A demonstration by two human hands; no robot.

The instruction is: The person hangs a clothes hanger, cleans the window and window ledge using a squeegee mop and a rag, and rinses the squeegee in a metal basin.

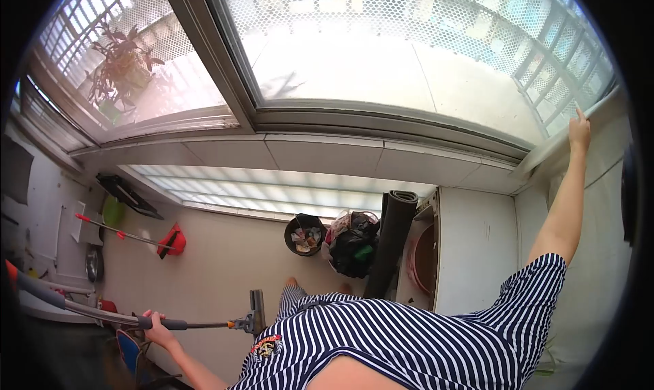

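My left hand (158, 327) is closed around the grey grip of a mop (204, 325). Its long handle, with orange parts, slants across the lower left, and the grey mop head (256, 312) is beside my striped shirt. On the far right my arm is stretched out, and my right hand (579, 132) rests at the pale edge (545, 155) by the window's side. One finger points upward there; the other fingers are small and partly hidden. The large window pane (381, 56) is just left of that hand.
A black bin (304, 235) with rubbish, a black bag (354, 245) and a rolled dark mat (394, 240) stand below the window. Beside them is a white cabinet (475, 247). A red dustpan (174, 240) lies on the left floor. Outside is a potted plant (126, 66).
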